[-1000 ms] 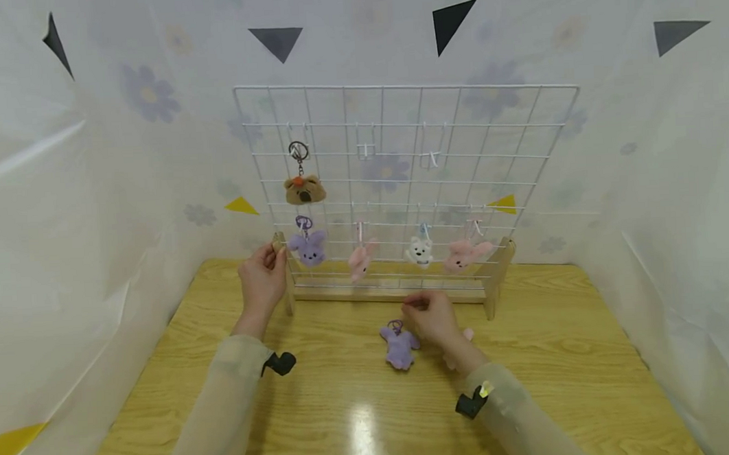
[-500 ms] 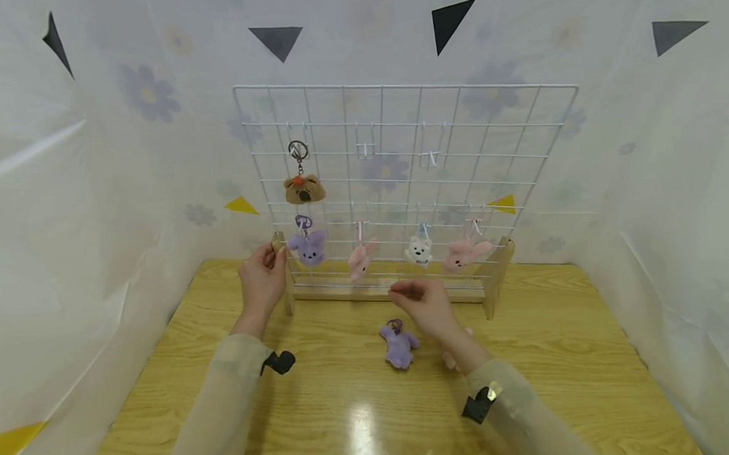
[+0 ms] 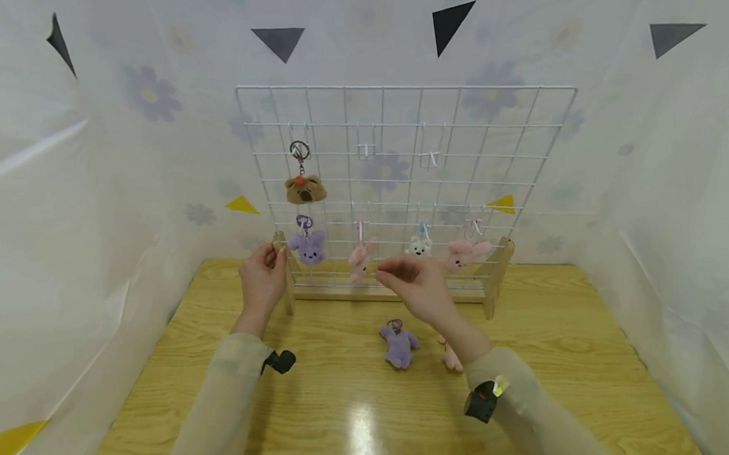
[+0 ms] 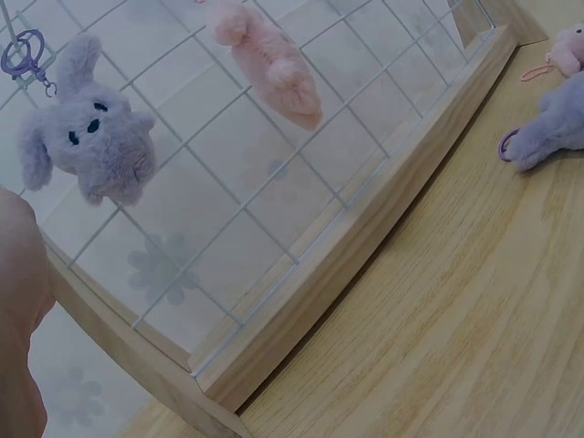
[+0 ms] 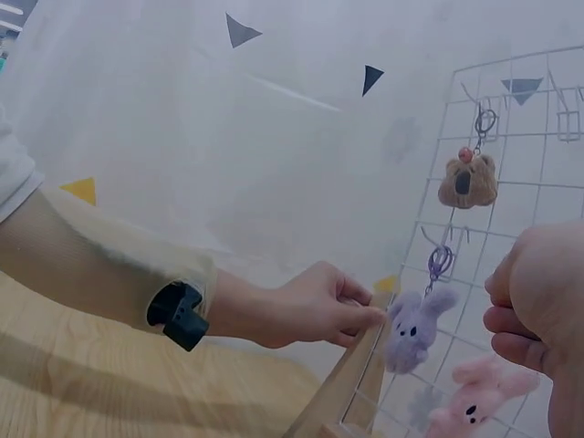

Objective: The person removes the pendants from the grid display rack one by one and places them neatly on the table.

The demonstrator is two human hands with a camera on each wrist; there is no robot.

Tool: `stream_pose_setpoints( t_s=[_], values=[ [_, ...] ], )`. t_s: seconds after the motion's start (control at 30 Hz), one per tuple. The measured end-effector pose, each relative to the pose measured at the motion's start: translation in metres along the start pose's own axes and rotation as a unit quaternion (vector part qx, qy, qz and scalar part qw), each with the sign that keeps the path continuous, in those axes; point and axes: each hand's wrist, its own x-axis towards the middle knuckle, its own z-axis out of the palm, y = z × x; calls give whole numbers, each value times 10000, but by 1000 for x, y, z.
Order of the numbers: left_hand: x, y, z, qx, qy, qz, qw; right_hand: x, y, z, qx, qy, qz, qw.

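Observation:
My left hand (image 3: 263,277) grips the top of the wooden side post (image 3: 289,279) at the left end of the white wire grid rack (image 3: 387,185). My right hand (image 3: 418,286) is raised before the lower part of the grid, its fingers loosely bent and nothing visible in them. Its fingertips are right beside a hanging pink plush keychain (image 3: 360,262). Behind its knuckles, a white bear keychain (image 3: 420,245) is partly covered. In the right wrist view, the purple bunny keychain (image 5: 415,328) hangs beside my left hand.
A brown bear-head keychain (image 3: 305,189) hangs at the upper left, near bare white hooks (image 3: 366,150). Another pink bunny keychain (image 3: 467,253) hangs at the lower right. On the wooden table (image 3: 337,407) lie a purple plush keychain (image 3: 399,347) and a pink one (image 3: 452,357), partly behind my right wrist.
My right hand has risen from over the tabletop and moved left to the pink plush on the grid, now overlapping the white bear. The left hand has stayed on the post.

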Motion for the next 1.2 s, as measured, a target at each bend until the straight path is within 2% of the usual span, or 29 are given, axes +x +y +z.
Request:
stream_pose_setpoints(
  t_s=[0.2,0.4,0.73,0.97,1.2],
  values=[
    [0,0,0,33,-41,3,10000,12,-17,3,306,-135,-231,9992],
    [0,-1,0,26,-49,-19,10000,24,-32,6,342,-163,-553,9978],
    [0,-2,0,-35,-94,-76,9999,42,-51,13,558,-239,-582,9965],
    [1,-4,0,-61,-97,-37,9999,57,-60,17,320,-73,-745,9967],
    [1,-6,1,9,-72,40,10000,74,-67,21,340,74,-799,9962]
  ],
)
